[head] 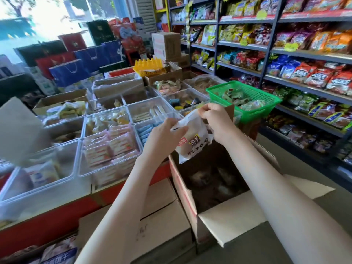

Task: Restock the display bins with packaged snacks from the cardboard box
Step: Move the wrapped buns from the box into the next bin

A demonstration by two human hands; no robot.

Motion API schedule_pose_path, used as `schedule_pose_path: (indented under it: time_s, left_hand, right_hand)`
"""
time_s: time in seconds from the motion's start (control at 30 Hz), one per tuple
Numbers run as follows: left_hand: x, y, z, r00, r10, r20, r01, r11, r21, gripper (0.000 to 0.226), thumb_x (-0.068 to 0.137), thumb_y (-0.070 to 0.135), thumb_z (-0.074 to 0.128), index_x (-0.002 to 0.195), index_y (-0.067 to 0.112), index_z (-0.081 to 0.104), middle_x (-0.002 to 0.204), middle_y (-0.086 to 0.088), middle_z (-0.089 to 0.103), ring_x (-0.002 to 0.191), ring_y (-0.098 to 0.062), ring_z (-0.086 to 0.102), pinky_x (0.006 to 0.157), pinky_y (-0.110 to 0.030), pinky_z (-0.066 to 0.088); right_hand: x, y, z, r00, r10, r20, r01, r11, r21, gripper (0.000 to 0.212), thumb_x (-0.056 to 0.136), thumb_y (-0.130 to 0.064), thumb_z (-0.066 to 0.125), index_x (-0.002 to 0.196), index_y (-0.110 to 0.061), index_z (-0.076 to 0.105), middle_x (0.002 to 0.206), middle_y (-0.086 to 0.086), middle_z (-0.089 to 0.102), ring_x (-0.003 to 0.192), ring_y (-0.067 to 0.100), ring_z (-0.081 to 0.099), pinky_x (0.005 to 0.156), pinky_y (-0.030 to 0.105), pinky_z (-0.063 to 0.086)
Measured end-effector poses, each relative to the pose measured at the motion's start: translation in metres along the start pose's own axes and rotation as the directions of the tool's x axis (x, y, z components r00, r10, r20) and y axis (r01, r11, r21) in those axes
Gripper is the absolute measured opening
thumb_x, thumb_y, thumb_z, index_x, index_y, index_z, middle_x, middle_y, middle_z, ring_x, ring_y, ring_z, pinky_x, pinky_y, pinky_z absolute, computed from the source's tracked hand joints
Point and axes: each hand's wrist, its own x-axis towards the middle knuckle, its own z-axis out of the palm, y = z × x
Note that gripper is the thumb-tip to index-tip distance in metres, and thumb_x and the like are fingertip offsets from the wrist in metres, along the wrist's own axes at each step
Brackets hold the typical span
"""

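White snack packet (192, 139) pinched between both hands' fingers (204, 113) above cardboard box (224, 216).

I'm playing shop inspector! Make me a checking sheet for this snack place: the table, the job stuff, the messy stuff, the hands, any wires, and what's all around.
Surface: red-fronted display stand carrying clear bins, most partly filled with wrapped snacks.
Job's things: open cardboard box beside the stand, its dark contents too blurred to tell; white snack bag held above it.
Clutter: green basket of packets at the stand's right end; yellow plastic rack at the back; closed carton beside the open box.
Grippers: left hand holds the bag's side; right hand pinches its top edge.
Cables: nothing seen.
Surroundings: shelves of snack packets on the right; gift bags by the window.
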Motion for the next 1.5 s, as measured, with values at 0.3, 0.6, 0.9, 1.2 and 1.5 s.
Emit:
schedule_pose_path:
  time_s: [0.3,0.6,0.9,1.2,1.5]
  left_hand:
    - [-0.029,-0.139,-0.074,0.942,-0.011,-0.336,0.053,0.992,0.118,0.029,0.098,0.028,0.046,0.101,0.010,0.069,0.092,-0.011,0.070,0.086,-0.031,0.062,0.070,-0.037,0.045]
    - [-0.008,-0.363,-0.190,0.955,-0.099,-0.278,0.176,0.948,0.266,0.027,0.097,0.034,0.047,0.106,0.019,0.067,0.102,-0.010,0.071,0.097,-0.034,0.062,0.074,-0.036,0.044]
    - [0.054,-0.527,-0.297,0.965,-0.084,-0.250,0.168,0.927,0.334,0.024,0.093,0.040,0.052,0.103,0.028,0.070,0.098,-0.003,0.071,0.094,-0.026,0.064,0.073,-0.030,0.045]
    - [0.086,-0.657,-0.293,0.993,-0.020,-0.119,0.071,0.894,0.442,0.006,0.077,0.017,0.064,0.073,0.014,0.069,0.065,0.004,0.067,0.057,-0.016,0.064,0.047,-0.018,0.043]
    - [0.084,-0.726,-0.259,0.939,-0.334,0.086,0.276,0.877,0.394,0.044,0.081,-0.013,0.040,0.115,0.007,0.058,0.103,-0.013,0.060,0.101,-0.030,0.053,0.076,-0.032,0.039]
  right_hand:
    - [-0.015,0.002,0.148,0.937,-0.100,0.336,0.138,0.986,-0.090,0.019,0.093,-0.031,0.057,0.101,-0.014,0.053,0.089,-0.004,0.055,0.090,0.013,0.053,0.085,0.033,0.044]
    - [-0.001,0.049,0.391,0.847,-0.075,0.526,0.234,0.941,-0.243,0.028,0.086,-0.029,0.066,0.102,-0.006,0.059,0.093,0.013,0.065,0.084,0.028,0.063,0.080,0.045,0.049]
    - [0.030,0.064,0.595,0.917,0.002,0.398,0.058,0.989,-0.139,0.020,0.089,-0.012,0.061,0.072,-0.020,0.057,0.079,0.007,0.062,0.076,0.019,0.057,0.070,0.044,0.054]
    - [0.060,0.126,0.698,0.899,0.164,0.406,-0.070,0.969,-0.236,0.010,0.090,-0.001,0.058,0.081,-0.003,0.061,0.077,0.003,0.059,0.078,0.014,0.057,0.064,0.033,0.060]
    - [0.076,0.200,0.746,0.858,0.345,0.381,-0.191,0.902,-0.388,0.023,0.087,0.001,0.059,0.068,-0.013,0.057,0.073,0.000,0.058,0.079,0.023,0.061,0.078,0.051,0.056]
